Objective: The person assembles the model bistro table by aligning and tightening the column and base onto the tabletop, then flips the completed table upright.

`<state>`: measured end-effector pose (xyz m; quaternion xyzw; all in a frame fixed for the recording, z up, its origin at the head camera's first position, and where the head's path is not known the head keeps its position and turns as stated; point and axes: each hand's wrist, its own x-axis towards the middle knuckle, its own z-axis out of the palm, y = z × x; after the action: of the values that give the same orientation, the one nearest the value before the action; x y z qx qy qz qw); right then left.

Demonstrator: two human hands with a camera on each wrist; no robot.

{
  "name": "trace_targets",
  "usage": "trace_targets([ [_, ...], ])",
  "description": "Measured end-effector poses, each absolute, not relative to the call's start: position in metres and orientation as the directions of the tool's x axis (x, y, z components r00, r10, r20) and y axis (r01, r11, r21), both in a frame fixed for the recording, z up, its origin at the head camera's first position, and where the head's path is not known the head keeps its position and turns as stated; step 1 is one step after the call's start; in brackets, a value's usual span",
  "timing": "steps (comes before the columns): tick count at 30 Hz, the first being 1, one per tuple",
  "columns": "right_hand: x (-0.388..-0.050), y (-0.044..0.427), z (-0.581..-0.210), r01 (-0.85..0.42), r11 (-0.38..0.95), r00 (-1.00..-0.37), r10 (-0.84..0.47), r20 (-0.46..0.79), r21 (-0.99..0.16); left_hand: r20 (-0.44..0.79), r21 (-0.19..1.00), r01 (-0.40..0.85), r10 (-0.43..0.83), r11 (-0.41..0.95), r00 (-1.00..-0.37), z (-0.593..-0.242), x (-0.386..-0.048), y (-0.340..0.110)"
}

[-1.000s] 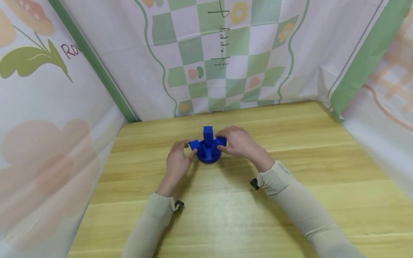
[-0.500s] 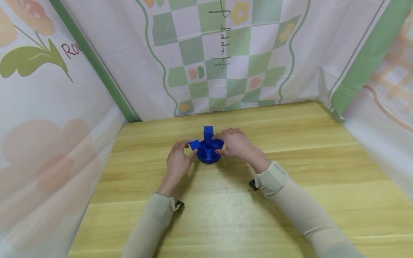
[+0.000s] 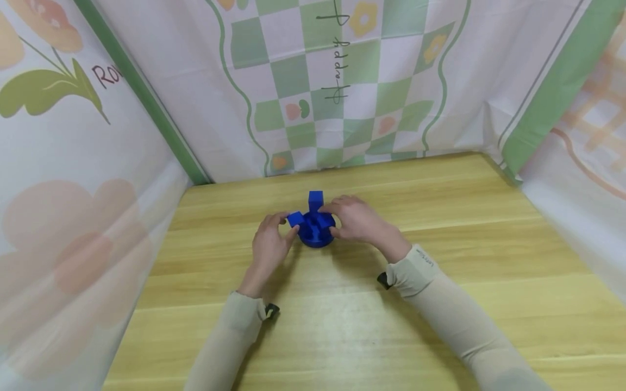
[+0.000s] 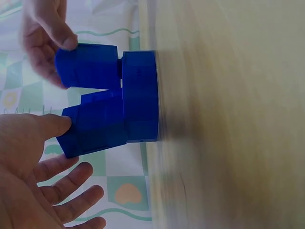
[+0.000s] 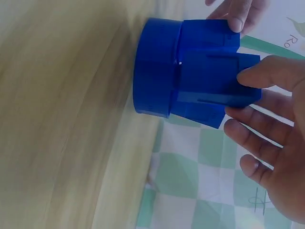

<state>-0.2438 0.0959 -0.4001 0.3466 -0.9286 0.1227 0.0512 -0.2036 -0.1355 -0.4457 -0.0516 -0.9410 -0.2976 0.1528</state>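
A blue round base stands on the wooden table with three blue rectangular blocks rising from it. My left hand pinches the left block, which leans outward, between thumb and index finger; its other fingers spread loosely in the left wrist view. On the opposite side, my right hand pinches the right block between thumb and fingers. In the left wrist view a small gap shows between that block and the base. The rear block is upright, with neither hand holding it.
The light wooden table extends on all sides of the base. A patterned cloth hangs behind its far edge, and more printed cloth lines the left and right sides. Black straps show at both wrists.
My right hand has shifted slightly left and the right block has moved inward over the base. The left hand, the left block and the rear block look unchanged.
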Motion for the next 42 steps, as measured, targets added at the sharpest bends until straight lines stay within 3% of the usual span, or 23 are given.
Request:
trace_targets([
  [9,-0.246,0.092,-0.403,-0.687,0.724,-0.72,-0.666,0.196,-0.063,0.324,0.524,0.189,0.011,0.831,-0.946,-0.447,-0.204,-0.136],
  [17,-0.254,0.086,-0.402,-0.608,0.771,-0.794,-0.588,0.156,-0.19,0.294,0.54,0.166,0.0,0.825,-0.956,-0.445,-0.207,-0.135],
  [21,-0.254,0.084,-0.404,-0.616,0.744,-0.787,-0.596,0.16,-0.259,0.287,0.542,0.16,-0.003,0.825,-0.958,-0.446,-0.207,-0.135],
  [30,-0.255,0.086,-0.411,-0.626,0.765,-0.78,-0.613,0.127,-0.149,0.295,0.543,0.172,0.005,0.822,-0.955,-0.447,-0.205,-0.136],
  [39,-0.256,0.086,-0.41,-0.491,0.83,-0.871,-0.475,0.127,-0.265,0.29,0.543,0.154,-0.012,0.826,-0.957,-0.446,-0.205,-0.135],
  [42,-0.255,0.085,-0.409,-0.481,0.816,-0.876,-0.465,0.131,-0.32,0.296,0.543,0.155,-0.016,0.825,-0.955,-0.446,-0.205,-0.135],
])
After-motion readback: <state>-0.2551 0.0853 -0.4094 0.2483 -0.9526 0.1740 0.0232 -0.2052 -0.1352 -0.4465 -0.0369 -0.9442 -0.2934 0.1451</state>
